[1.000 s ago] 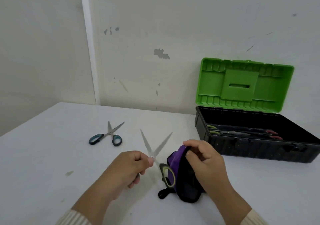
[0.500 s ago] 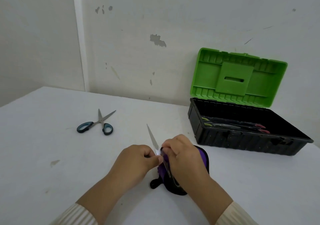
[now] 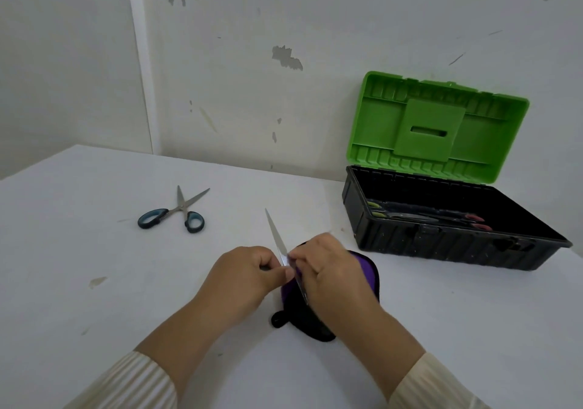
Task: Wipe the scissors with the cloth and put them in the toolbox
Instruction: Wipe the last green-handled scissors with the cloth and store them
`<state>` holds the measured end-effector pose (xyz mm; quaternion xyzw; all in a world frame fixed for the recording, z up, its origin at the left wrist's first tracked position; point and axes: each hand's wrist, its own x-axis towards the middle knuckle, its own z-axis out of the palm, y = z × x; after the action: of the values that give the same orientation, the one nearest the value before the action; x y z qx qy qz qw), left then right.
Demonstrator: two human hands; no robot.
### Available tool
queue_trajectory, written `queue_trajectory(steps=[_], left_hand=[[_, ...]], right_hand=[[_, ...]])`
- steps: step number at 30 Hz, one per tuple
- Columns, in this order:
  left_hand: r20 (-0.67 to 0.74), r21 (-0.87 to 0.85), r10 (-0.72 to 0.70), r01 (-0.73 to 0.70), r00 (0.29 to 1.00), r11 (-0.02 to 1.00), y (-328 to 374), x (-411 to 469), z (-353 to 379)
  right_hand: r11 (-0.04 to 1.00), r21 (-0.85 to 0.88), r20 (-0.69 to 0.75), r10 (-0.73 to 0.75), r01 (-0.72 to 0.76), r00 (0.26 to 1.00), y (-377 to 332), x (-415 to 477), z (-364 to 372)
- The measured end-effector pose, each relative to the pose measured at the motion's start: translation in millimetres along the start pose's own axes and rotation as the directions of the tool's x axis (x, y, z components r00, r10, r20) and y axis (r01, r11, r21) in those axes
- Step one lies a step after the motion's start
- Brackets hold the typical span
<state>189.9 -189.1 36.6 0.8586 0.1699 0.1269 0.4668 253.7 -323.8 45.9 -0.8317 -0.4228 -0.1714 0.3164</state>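
Two hands work the steel-bladed scissors (image 3: pixel 277 235) mid-way across the white table (image 3: pixel 94 282), left hand (image 3: pixel 249 274) pinching the blade, right hand (image 3: pixel 331 270) gripping the purple-and-black cloth (image 3: pixel 362 262) against them, long axis pointing toward the far edge, open green-lidded black toolbox (image 3: pixel 441 246) rightward, nearer the right hand.

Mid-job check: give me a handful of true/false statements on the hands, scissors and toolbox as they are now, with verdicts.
1. The toolbox lid stands open. True.
2. The blue-handled scissors lie in the toolbox. False: they lie on the table, left of the hands.
3. The left hand grips the held scissors. True.
4. The right hand rests idle. False: it pinches the cloth against a blade.
5. The toolbox is empty. False: stored scissors lie inside.
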Motion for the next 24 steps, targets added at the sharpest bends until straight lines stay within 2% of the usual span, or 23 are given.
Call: queue_trajectory(steps=[3, 5, 7, 9, 10, 11, 12, 13, 15, 17, 19, 21, 23, 24], left_hand=[[0.004, -0.006, 0.018, -0.018, 1.000, 1.000, -0.6, 0.1, -2.1], [0.034, -0.020, 0.020, -0.019, 0.999, 1.000, -0.7, -1.0, -4.4], [0.061, -0.031, 0.011, -0.009, 0.998, 0.999, -0.1, -2.1, -5.2], [0.056, -0.064, -0.014, 0.017, 0.998, 0.998, -0.1, -1.1, -7.0], [0.046, -0.084, -0.031, 0.035, 0.998, 0.996, -0.2, -0.4, -8.5], [0.039, -0.099, -0.046, 0.050, 0.998, 0.994, -0.5, 0.5, -9.9], [0.037, -0.110, -0.056, 0.060, 0.998, 0.992, -0.5, 0.8, -10.9], [0.038, -0.118, -0.061, 0.065, 0.997, 0.991, -0.4, 0.8, -10.8], [0.038, -0.110, -0.053, 0.057, 0.998, 0.992, 0.9, -0.5, -8.3], [0.023, -0.057, -0.030, 0.032, 0.999, 0.998, 2.4, -2.5, -5.6], [0.015, -0.034, -0.014, 0.014, 1.000, 0.999, 2.9, -3.2, -6.2], [0.030, -0.051, -0.014, 0.015, 0.999, 0.999, 2.5, -2.9, -8.7], [0.035, -0.064, -0.017, 0.019, 0.999, 0.998, 3.2, -3.1, -10.6], [0.022, -0.067, -0.021, 0.022, 1.000, 0.998, 3.4, -3.1, -11.7]], right_hand=[[0.998, 0.058, 0.002, 0.023, -0.023, 1.000, -1.6, 0.8, 0.1], [0.987, 0.064, -0.085, 0.154, -0.149, 0.984, 16.4, 8.5, -5.6], [0.943, 0.165, -0.190, 0.318, -0.289, 0.929, 39.4, 14.8, -15.5], [0.805, 0.432, -0.182, 0.518, -0.405, 0.836, 50.7, 15.4, -29.2], [0.712, 0.567, -0.143, 0.581, -0.415, 0.801, 48.9, 14.2, -35.4], [0.665, 0.632, -0.118, 0.591, -0.399, 0.798, 44.6, 13.3, -38.3], [0.690, 0.625, -0.127, 0.550, -0.364, 0.826, 37.4, 11.7, -38.7], [0.777, 0.550, -0.153, 0.454, -0.306, 0.878, 27.5, 9.2, -36.0], [0.941, 0.307, -0.098, 0.182, -0.144, 0.978, 5.6, 2.4, -18.8], [0.990, 0.143, -0.001, 0.008, -0.008, 1.000, -0.9, -3.0, 0.4], [0.992, 0.117, -0.012, 0.050, -0.049, 0.999, 8.1, 3.0, 3.6], [0.980, 0.125, -0.136, 0.171, -0.154, 0.976, 24.3, 10.4, -5.5], [0.954, 0.157, -0.255, 0.289, -0.255, 0.923, 37.6, 13.0, -19.1], [0.940, 0.178, -0.267, 0.330, -0.290, 0.905, 40.6, 12.1, -24.3]])
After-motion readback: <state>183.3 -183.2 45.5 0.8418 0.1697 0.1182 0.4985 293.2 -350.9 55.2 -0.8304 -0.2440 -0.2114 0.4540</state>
